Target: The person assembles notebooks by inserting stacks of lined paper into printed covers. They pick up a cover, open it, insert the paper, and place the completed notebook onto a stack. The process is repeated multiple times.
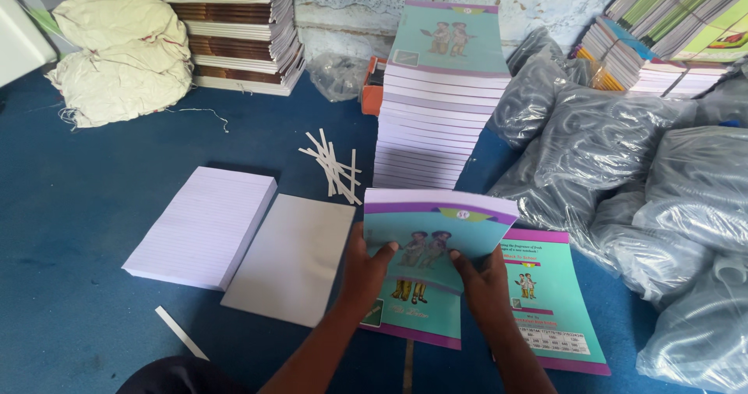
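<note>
Notebook: we hold a teal, purple-edged notebook (436, 238) tilted over loose covers (555, 300), just in front of the tall stack (436, 106).
Left hand (366, 273): closed on its lower left edge.
Right hand (485, 285): gripping its lower right.
Risk: we judge the cover may crease under our thumbs, or the stack topple if bumped.

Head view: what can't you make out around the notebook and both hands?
- Notebook: its inner pages, hidden by the cover; the left hand and right hand hide parts of that cover.
- Fingers of both hands: behind the notebook, only the thumbs show.
- Flat cover sheets: how many lie there; the right hand overlaps them.
- Grey plastic bags: contents blurred by the wrap, cut off at the right edge.
</note>
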